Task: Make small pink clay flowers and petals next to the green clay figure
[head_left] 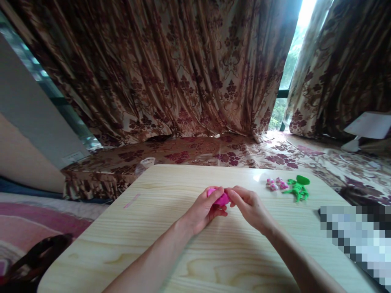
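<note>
Above the middle of the table, my left hand [204, 209] is wrapped round a bright pink, clay-like lump [222, 198], thumb on top and fingers curled beneath. My right hand [246, 201] meets it from the right, with thumb and forefinger pinched together at the lump's edge. Part of the lump is hidden by the fingers, so its full shape does not show. Off to the right lie several small pink-and-white pieces [274, 186], beside a green figure with thin limbs [299, 191] and a flat oval top.
The pale wooden table [146, 236] has rounded corners. A thin pink strip [132, 200] lies on its left side. A pixelated area [360, 240] covers something at the right edge. Behind are a patterned curtain [189, 81], a cloth-covered ledge [198, 150] and a white lamp [368, 126].
</note>
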The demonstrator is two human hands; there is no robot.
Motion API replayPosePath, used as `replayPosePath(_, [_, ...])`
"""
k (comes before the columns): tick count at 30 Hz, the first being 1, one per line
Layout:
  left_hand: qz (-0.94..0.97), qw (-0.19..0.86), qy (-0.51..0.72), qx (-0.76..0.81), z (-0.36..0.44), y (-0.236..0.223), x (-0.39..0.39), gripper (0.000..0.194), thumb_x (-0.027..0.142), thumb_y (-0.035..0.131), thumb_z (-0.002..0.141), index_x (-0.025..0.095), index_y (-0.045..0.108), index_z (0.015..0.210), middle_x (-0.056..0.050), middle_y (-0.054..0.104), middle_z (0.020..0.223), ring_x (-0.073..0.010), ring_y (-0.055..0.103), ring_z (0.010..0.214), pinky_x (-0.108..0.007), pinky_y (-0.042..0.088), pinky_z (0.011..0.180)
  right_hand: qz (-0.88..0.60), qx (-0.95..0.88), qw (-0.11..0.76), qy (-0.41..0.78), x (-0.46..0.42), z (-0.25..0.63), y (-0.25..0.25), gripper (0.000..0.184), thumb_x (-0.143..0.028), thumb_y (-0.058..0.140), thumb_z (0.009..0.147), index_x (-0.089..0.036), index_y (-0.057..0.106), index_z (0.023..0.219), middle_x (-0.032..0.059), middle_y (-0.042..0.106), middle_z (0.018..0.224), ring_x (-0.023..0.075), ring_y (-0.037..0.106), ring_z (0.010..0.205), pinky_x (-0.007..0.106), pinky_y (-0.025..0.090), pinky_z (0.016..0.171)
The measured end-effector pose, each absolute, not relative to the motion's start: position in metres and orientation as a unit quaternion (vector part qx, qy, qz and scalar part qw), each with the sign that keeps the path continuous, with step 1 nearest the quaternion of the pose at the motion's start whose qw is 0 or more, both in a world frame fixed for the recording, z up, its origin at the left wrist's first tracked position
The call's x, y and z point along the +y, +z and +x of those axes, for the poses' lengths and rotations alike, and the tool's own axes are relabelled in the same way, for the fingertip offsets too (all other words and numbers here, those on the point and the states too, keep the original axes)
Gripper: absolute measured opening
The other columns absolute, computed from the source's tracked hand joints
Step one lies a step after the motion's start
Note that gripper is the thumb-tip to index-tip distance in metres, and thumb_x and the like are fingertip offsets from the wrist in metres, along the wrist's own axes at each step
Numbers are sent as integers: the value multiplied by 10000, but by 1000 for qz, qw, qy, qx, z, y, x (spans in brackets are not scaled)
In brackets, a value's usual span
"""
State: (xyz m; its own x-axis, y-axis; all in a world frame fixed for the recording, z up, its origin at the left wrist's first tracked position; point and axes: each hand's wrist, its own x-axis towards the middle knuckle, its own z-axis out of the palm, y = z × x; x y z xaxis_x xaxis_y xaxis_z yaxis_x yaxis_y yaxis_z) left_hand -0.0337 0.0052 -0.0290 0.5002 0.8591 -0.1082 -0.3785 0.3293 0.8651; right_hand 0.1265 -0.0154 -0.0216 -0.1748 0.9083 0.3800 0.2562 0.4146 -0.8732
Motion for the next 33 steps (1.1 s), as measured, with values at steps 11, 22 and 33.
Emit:
replayPosePath(11, [429,755,411,277,-31,-15,0,248,306,624,751,154,615,946,-50,614,909,-117,580,801,-250,501,746,-426,-689,484,332,-14,129,-24,286,-344,551,816,-183,609,1044,62,554,958,142,579,783,250,497,644])
replayPosePath(22, [418,727,447,313,-31,-23,2,295,289,668,708,158,621,969,-72,639,936,-154,586,824,-305,481,764,-434,-674,506,319,-12,130,-23,246,-332,540,824,-172,640,982,46,599,855,141,574,751,249,470,637])
replayPosePath(33, [525,639,450,337,-31,-23,1,373,297,664,710,156,581,1045,-90,621,1032,-200,555,962,-324,392,868,-441,-636,519,363,-7,134,-31,349,-335,602,763,-154,597,1062,63,622,930,163,592,788,278,505,680])
